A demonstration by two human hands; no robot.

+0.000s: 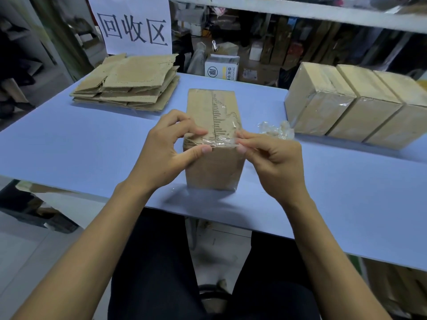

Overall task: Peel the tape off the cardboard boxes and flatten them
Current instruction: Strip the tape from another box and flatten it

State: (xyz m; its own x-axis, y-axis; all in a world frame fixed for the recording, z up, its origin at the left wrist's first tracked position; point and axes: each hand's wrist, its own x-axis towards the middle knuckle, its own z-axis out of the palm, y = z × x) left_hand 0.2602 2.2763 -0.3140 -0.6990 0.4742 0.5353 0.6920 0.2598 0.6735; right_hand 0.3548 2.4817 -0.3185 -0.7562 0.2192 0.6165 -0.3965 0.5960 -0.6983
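A brown cardboard box [213,165] stands upright in the middle of the blue table [92,144]. Its top face is scuffed where tape has come away. Clear tape [223,142] still crosses the near top edge. My left hand [172,150] grips the box's left top corner, thumb pressed on the near edge. My right hand [269,158] pinches the clear tape at the box's right top corner.
A stack of flattened cardboard [129,85] lies at the back left under a paper sign [132,24]. Three taped boxes [355,105] stand in a row at the right. A wad of peeled tape [277,130] lies beside them. Shelves with clutter stand behind.
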